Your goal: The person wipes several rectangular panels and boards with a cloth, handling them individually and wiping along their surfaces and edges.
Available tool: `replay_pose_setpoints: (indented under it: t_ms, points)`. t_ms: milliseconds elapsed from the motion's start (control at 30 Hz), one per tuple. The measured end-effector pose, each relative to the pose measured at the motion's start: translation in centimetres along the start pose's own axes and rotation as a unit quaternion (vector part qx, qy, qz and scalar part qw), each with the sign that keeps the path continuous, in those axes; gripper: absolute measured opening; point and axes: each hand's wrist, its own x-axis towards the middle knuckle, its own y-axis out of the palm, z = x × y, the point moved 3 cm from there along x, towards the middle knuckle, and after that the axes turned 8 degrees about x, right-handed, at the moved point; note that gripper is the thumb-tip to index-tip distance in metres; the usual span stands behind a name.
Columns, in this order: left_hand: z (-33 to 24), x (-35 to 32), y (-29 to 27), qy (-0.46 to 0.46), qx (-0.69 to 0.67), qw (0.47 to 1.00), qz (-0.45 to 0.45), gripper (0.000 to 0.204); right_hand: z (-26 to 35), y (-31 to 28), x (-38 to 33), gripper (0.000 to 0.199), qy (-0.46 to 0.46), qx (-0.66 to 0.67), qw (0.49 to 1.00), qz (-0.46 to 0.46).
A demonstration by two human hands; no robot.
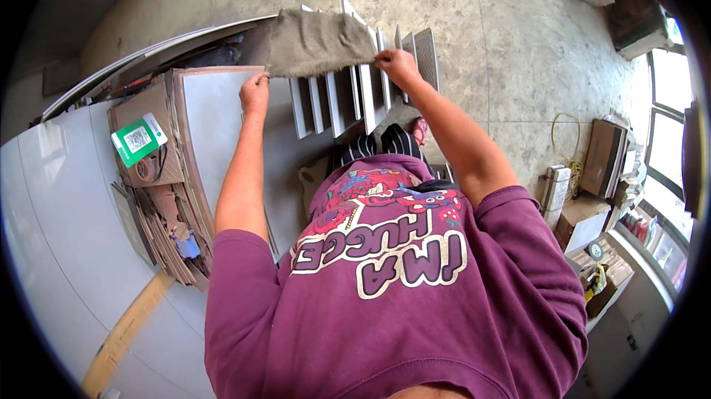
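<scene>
Above the upright panels [341,106], a grey-brown cloth [318,42] spans left to right along its long axis. The left hand [255,93] pinches its near-left corner; the right hand [398,66], slightly farther forward, pinches its right end.

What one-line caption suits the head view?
Left hand and right hand hold a brown cloth over a row of standing panels.
</scene>
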Motion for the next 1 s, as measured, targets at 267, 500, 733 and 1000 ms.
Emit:
replay_pose_setpoints:
  t_ms: [267, 500, 733, 1000]
  points:
    - [5.3, -11.6, 3.0, -0.024, 0.034, 0.998, 0.048, 0.016, -5.5, 1.9, -6.3, 0.020, 0.010, -0.065, 0.984, 0.169]
    - [9.8, -21.5, 4.6, -0.118, 0.036, 0.989, 0.083, 0.016, -9.0, 1.9, -10.7, 0.023, 0.121, -0.117, 0.915, 0.365]
    - [8.7, -29.0, 6.5, -0.146, 0.021, 0.984, 0.097, 0.017, -10.8, -0.5, -11.3, 0.022, 0.142, -0.165, 0.876, 0.429]
    - [5.1, -33.2, 6.9, -0.149, -0.015, 0.978, 0.145, 0.019, -11.6, -3.3, -11.5, 0.023, 0.203, -0.187, 0.854, 0.440]
